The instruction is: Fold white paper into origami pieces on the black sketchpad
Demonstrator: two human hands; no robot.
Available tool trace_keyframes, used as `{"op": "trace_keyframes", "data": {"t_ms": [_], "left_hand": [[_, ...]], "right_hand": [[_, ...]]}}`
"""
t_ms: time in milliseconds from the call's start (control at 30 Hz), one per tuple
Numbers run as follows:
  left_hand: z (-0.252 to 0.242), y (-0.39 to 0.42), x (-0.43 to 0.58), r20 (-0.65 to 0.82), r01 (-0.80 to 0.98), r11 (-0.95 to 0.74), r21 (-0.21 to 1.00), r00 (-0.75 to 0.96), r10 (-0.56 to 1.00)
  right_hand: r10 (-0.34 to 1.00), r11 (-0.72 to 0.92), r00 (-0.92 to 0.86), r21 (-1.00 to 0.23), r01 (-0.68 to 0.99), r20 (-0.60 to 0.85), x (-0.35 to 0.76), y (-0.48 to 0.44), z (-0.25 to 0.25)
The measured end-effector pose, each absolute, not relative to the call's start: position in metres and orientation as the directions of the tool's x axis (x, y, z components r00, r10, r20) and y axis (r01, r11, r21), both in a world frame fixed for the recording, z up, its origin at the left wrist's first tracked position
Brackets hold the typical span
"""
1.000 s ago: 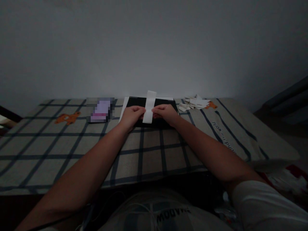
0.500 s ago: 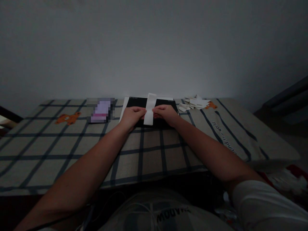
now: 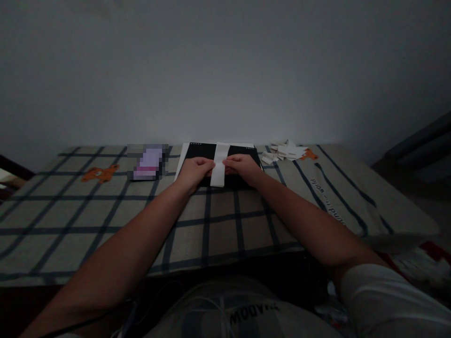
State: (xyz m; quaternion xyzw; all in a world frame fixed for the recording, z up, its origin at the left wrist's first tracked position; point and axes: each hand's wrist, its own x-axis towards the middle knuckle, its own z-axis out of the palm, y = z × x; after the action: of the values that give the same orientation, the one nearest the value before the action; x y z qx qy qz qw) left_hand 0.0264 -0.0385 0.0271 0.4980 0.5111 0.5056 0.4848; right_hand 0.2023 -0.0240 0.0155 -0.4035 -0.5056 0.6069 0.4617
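Between my hands a narrow white paper strip (image 3: 219, 172) runs lengthwise away from me. My left hand (image 3: 194, 172) pinches its left edge between thumb and fingers. On the opposite edge, my right hand (image 3: 243, 167) is closed in a similar pinch. Beneath the strip and both hands lies a black notebook or folder (image 3: 200, 150) with a row of small white marks at its far corners. White sheets (image 3: 182, 152) stick out from under its left and far sides. My fingertips behind the strip are partly hidden.
A phone-like device (image 3: 148, 162) with a blurred screen lies at the left. A loose pile of white paper pieces (image 3: 287, 150) sits to the right of the black notebook. The checked tablecloth (image 3: 116, 211) covers the table, which meets a plain wall (image 3: 225, 70).
The strip's far end has come down a little toward the black notebook, and its near end sits slightly lower. Both hands keep their pinch in nearly the same place.
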Motion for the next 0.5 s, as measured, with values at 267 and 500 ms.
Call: {"op": "trace_keyframes", "data": {"t_ms": [267,500], "left_hand": [[0.0276,-0.0379,0.0239,-0.048,-0.113,0.056,0.992,0.072,0.996],[0.0243,-0.0385,0.0270,0.061,0.055,-0.058,0.997,-0.058,0.996]], "right_hand": [[0.953,-0.049,-0.301,-0.993,-0.110,-0.014,0.2063,-0.0251,0.0178],[0.959,-0.089,-0.280,-0.984,-0.152,-0.044,0.2031,-0.0238,0.0135]]}}
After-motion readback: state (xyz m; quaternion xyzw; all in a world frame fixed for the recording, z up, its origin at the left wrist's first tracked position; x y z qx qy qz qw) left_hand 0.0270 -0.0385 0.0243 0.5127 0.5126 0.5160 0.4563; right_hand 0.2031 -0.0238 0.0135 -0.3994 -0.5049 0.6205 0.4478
